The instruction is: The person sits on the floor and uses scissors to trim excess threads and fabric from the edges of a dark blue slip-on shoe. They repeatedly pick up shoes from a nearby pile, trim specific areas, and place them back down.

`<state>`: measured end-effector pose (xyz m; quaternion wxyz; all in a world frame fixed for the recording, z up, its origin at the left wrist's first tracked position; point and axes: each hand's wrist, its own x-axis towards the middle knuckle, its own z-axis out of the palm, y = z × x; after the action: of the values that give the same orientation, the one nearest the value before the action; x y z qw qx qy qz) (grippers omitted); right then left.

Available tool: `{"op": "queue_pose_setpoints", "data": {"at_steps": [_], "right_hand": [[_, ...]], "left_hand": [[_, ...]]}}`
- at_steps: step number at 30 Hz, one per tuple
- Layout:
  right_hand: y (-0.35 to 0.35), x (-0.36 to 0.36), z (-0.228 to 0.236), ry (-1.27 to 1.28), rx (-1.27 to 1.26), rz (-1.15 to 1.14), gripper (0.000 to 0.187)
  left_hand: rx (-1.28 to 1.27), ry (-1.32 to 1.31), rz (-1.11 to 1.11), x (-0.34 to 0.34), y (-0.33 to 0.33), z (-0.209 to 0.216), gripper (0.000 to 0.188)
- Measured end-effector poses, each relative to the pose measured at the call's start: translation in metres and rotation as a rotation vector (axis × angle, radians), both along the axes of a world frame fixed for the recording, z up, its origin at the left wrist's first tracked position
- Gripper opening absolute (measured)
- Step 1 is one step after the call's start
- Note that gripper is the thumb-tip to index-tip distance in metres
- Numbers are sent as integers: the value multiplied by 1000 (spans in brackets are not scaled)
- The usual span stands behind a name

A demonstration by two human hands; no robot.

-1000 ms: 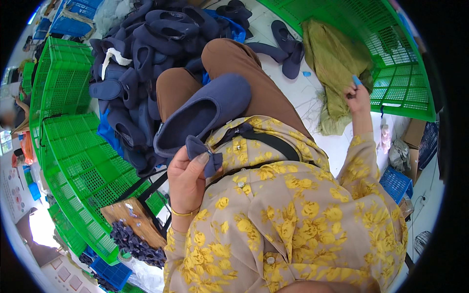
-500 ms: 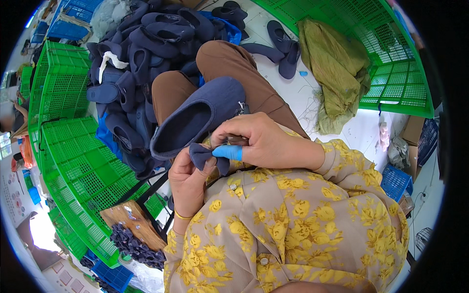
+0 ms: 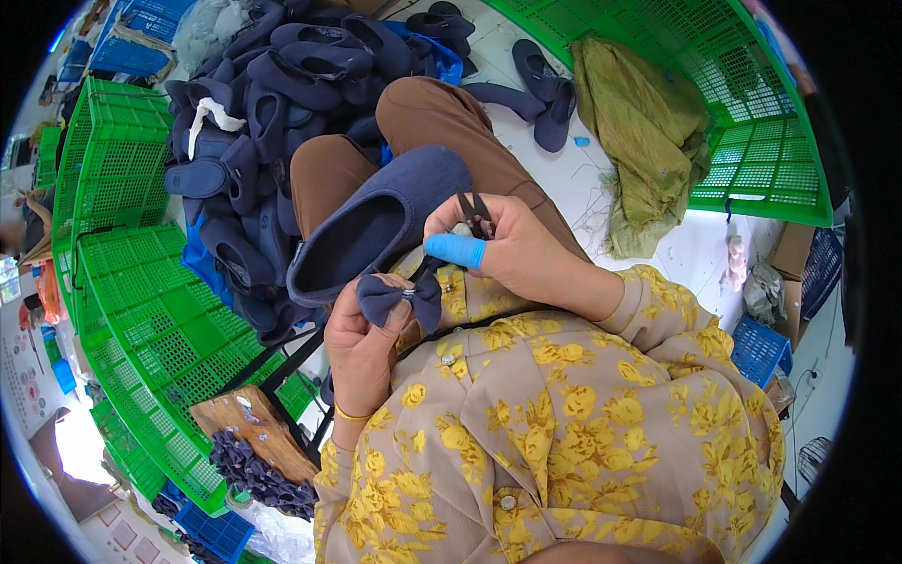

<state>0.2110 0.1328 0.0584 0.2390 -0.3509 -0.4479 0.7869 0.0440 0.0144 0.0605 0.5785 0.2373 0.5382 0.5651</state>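
Note:
Between thumb and fingers, my left hand (image 3: 360,352) pinches a navy fabric bow (image 3: 378,298), its middle band facing up. My right hand (image 3: 526,258), with blue tape (image 3: 455,250) round the thumb, is closed on small black thread snips (image 3: 478,212). Their dark handles poke up above the fingers, and a dark tip points down toward the bow; whether it touches the bow I cannot tell. Just beyond both hands, a navy slipper (image 3: 432,183) rests across my lap with its opening toward the left.
A heap of navy slippers (image 3: 305,70) lies past my knees. Green plastic crates (image 3: 150,320) stand at the left, another green crate (image 3: 761,183) at the far right beside an olive sack (image 3: 644,132). Many small navy bows (image 3: 258,475) lie by a wooden board (image 3: 254,428) at lower left.
My right hand has drawn up and away from the bow, and the snips' handles now show above it. The bow has turned to face up in my left hand.

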Motion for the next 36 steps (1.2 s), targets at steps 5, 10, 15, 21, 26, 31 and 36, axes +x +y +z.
{"op": "queue_pose_setpoints", "data": {"at_steps": [5,10,15,21,26,31,36], "right_hand": [[1,4,1,28,-35,-25,10],[-3,1,7,-3,161,189,15],[-9,-8,7,-8,283,175,8],[-3,-2,3,-2,211,91,13],[-4,11,12,-308,710,212,25],[-14,8,13,-467,1088,271,20],[-11,5,8,-485,1145,373,25]], "left_hand": [[40,-30,12,-2,-1,-4,22],[48,41,-23,-1,-2,-5,19],[-1,38,-45,1,-4,-1,19],[32,-117,34,0,-2,-2,18],[90,-37,155,0,-1,-2,18],[96,138,105,-2,-4,-5,20],[80,123,40,-3,-6,-6,24]]}}
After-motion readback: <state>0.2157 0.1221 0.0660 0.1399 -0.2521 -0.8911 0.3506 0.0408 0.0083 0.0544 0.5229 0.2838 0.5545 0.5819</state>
